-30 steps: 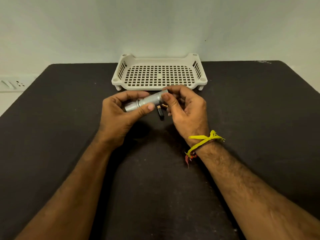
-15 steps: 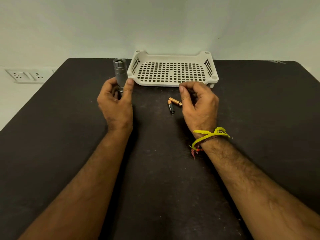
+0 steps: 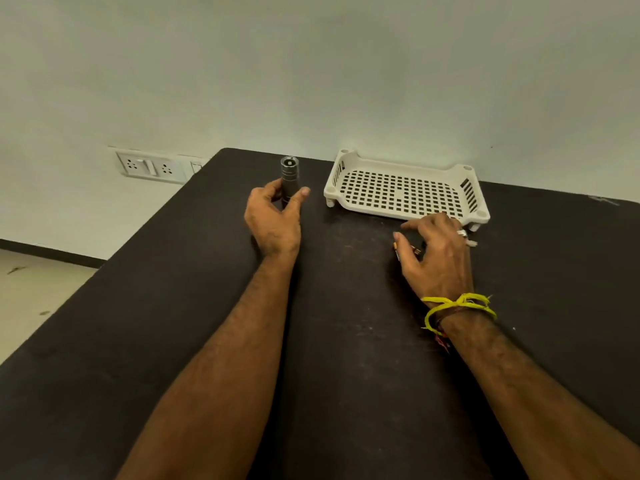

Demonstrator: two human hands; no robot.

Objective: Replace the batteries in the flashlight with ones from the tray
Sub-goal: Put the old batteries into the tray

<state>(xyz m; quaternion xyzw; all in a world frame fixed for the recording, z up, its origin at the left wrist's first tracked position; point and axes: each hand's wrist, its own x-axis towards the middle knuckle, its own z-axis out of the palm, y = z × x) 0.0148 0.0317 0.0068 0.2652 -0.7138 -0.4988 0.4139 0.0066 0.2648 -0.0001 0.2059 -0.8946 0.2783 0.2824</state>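
Head view looks down on both bare forearms stretched over a black table (image 3: 173, 306). The left hand (image 3: 273, 220) wraps thumb and fingers around the lower part of the flashlight (image 3: 289, 178), which stands upright on the table, well to the left of the tray (image 3: 405, 188); its grey ringed top end faces up and shows a small round centre. The right hand (image 3: 438, 258) curls loosely over the table just in front of the tray's near edge, fingers bent downward and spread, thumb pointing toward the flashlight. Under its palm, between thumb and fingers, small parts of the batteries (image 3: 414, 250) show, copper-coloured at one tip; whether the fingers grip them or only hover over them I cannot tell. A ring sits on one finger, and a yellow thread (image 3: 457, 304) is tied around the right wrist, with a bit of red cord below it. The white perforated tray lies at the far edge of the table, against the pale wall. Left of the flashlight, on the wall, sits a socket panel (image 3: 150, 167).
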